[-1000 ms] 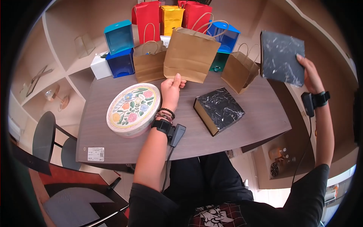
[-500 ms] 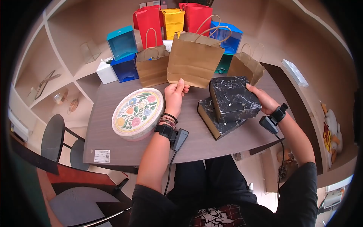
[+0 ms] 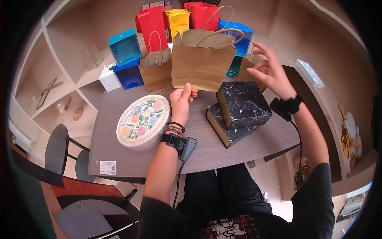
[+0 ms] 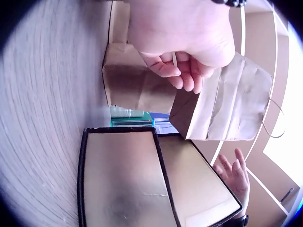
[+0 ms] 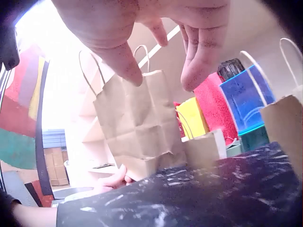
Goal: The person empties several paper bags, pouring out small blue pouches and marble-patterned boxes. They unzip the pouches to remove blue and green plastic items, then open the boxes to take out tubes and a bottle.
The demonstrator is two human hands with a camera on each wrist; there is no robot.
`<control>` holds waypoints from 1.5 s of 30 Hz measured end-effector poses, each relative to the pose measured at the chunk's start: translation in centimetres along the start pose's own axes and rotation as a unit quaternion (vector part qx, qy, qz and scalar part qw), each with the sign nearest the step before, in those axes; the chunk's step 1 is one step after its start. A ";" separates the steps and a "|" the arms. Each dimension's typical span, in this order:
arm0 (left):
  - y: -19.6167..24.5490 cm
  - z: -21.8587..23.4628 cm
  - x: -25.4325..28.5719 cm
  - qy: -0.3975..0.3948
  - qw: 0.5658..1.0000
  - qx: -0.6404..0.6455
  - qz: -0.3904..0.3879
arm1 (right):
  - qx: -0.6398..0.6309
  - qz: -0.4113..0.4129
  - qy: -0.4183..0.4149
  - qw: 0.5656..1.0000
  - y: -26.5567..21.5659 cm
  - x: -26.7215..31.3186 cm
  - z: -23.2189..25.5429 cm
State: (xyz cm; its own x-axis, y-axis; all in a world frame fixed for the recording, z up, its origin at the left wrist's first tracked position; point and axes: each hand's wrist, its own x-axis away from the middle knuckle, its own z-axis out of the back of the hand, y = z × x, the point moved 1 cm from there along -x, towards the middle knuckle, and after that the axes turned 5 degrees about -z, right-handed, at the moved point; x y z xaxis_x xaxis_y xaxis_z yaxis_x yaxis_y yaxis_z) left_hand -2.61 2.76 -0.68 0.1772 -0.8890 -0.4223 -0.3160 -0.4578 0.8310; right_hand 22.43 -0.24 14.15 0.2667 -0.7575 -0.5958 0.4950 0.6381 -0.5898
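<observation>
My left hand (image 3: 182,102) pinches the bottom edge of a brown paper bag (image 3: 203,65) and holds it upright above the table, thumb in front. Its twisted handles stand up at the top. My right hand (image 3: 272,73) is raised with fingers spread and holds nothing, beyond and above two black marbled book-shaped boxes. The upper box (image 3: 244,104) sits askew on the lower box (image 3: 218,121). In the left wrist view, the gold page-like side (image 4: 125,175) of one box faces the camera. In the right wrist view, the bag (image 5: 142,123) is beyond my open fingers.
A round floral box (image 3: 143,121) lies left on the table (image 3: 187,147). Behind stand another paper bag (image 3: 156,73), a third bag (image 3: 248,63) at right, teal (image 3: 125,47) and blue (image 3: 129,75) boxes, and red (image 3: 152,30) and yellow (image 3: 178,20) bags.
My right hand brought the second marbled box in from the right, set it on the first, then let go and rose away. The left hand still holds the bag, now tilted slightly.
</observation>
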 end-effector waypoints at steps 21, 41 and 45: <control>-0.1 -0.5 0.0 -0.040 0.998 -0.015 0.036 | 0.094 -0.048 0.278 0.955 -0.8 -0.9 13.4; -1.3 -1.1 0.9 -0.140 0.969 -0.139 0.148 | 0.345 -0.200 0.104 0.911 8.3 10.7 11.7; -1.7 -1.0 1.0 -0.222 0.933 -0.194 0.206 | 0.373 -0.092 0.232 0.894 7.4 10.6 11.6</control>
State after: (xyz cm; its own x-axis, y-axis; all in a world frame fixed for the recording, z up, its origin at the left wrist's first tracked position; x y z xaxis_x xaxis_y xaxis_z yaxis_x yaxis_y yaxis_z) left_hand -0.96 2.64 -2.20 -0.3161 -0.9457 -0.0755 0.1053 -0.1141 0.9879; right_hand 38.48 -5.13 9.80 -0.1609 -0.5913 -0.7902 0.9550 0.1089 -0.2760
